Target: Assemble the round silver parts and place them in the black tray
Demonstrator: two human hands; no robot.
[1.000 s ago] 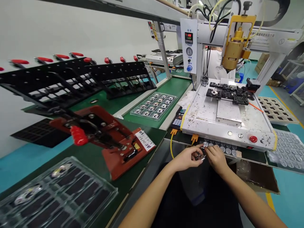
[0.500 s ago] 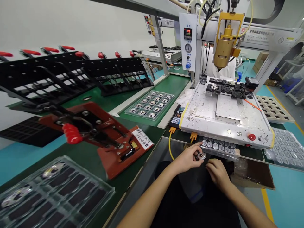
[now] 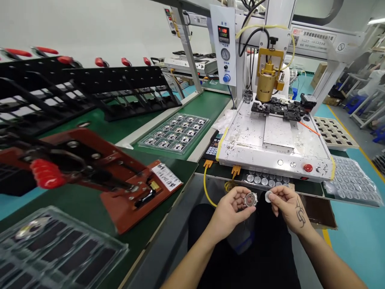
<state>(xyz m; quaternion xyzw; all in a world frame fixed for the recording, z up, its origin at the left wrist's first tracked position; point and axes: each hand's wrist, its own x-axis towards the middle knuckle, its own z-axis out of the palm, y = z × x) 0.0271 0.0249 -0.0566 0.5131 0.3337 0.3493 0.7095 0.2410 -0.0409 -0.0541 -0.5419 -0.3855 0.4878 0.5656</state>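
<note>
Between thumb and fingers, my left hand (image 3: 230, 210) holds a round metal watch case (image 3: 250, 199), its ring facing up. Just to the right, my right hand (image 3: 287, 206) pinches a small pale disc (image 3: 268, 196). A small gap separates the disc from the case. Both hands are over my lap, in front of the white dispensing machine (image 3: 240, 158). Behind them, a clear tray of round discs (image 3: 264, 181) lies under the machine's front edge.
A red-brown clamp fixture (image 3: 126, 212) stands on the green bench at left, beside a clear compartment tray (image 3: 117, 251). Another tray of metal parts (image 3: 177, 132) lies farther back. An open cardboard box (image 3: 319, 210) is at right, below a bagged disc sheet (image 3: 351, 178).
My right hand has turned over and come up, now showing a pale disc in its fingers. The case in my left hand faces up more clearly. The view has shifted right.
</note>
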